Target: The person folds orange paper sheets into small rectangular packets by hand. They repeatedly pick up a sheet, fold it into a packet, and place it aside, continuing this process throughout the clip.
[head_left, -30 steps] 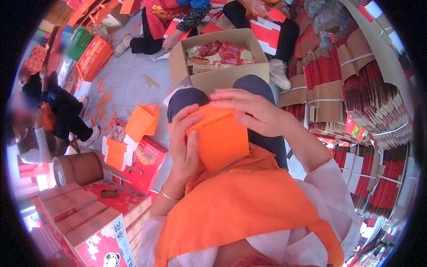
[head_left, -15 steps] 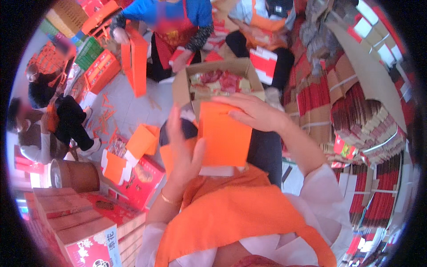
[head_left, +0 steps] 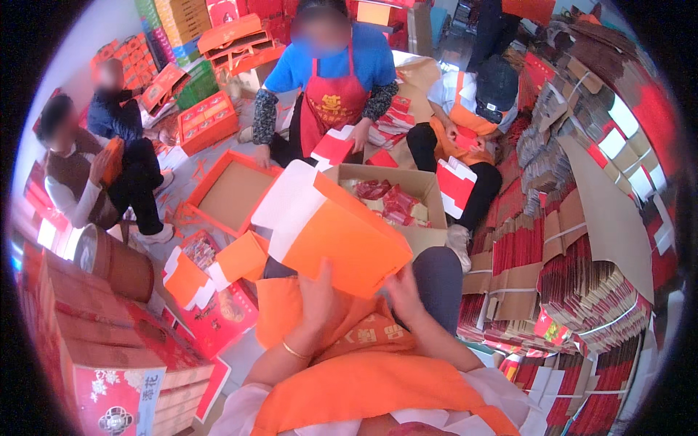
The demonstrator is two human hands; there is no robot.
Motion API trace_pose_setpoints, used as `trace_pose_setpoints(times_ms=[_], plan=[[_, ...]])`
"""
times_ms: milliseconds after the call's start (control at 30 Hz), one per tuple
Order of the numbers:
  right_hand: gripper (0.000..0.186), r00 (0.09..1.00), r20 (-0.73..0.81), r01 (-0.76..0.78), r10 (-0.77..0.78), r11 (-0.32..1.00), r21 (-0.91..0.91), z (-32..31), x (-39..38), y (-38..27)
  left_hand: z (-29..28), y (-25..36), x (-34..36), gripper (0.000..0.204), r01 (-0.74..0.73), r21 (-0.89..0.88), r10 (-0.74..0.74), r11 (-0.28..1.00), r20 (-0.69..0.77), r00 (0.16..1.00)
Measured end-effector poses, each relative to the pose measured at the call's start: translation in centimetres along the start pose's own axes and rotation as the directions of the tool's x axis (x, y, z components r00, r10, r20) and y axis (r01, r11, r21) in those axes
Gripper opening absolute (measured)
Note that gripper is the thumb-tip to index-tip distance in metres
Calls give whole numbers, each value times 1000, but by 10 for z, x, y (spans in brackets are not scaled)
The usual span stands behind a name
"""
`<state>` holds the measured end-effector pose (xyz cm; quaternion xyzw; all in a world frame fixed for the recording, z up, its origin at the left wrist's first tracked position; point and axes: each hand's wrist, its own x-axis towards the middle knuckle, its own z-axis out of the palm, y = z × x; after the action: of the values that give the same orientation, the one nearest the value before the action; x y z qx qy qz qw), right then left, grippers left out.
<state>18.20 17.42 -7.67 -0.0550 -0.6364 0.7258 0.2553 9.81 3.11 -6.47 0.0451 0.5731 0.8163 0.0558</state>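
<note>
Above my lap I hold an orange paperboard box (head_left: pixel 349 240) with white inner flaps spread at its far left end. My left hand (head_left: pixel 318 296) grips its near left edge, fingers partly hidden behind the board. At the near right corner, my right hand (head_left: pixel 405 292) is closed on the same box. Just beyond stands an open brown carton (head_left: pixel 427 238) holding red and cream wrapped packets (head_left: pixel 392 200). To the left, a smaller orange box (head_left: pixel 242 256) and an orange-and-white open box (head_left: pixel 187 280) rest on a red printed box (head_left: pixel 229 320).
A shallow orange tray-like box (head_left: pixel 207 205) lies on the floor, near a seated co-worker in a red apron (head_left: pixel 334 91). Another co-worker (head_left: pixel 469 120) sits at the far right. Stacks of flattened red cardboard (head_left: pixel 589 291) line the right side; boxes (head_left: pixel 109 356) are piled at left.
The orange box has turned and tilted, bringing its white flaps into view. Both hands have shifted to its near edge. My view has tipped upward, and the co-worker's shallow orange box now lies lower.
</note>
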Motion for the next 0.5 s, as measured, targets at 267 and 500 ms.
trace_pose_setpoints(times_ms=[267, 500], plan=[[53, 961, 261, 213, -95, 853, -476, -9, 50, -36, -6, 1, -10, 46, -50, 110, 29, 993, 180, 983], [46, 986, 71, 166, -151, 835, -524, 2, 43, -7, -22, -4, 2, 58, -163, 451, 46, 877, 260, 965]])
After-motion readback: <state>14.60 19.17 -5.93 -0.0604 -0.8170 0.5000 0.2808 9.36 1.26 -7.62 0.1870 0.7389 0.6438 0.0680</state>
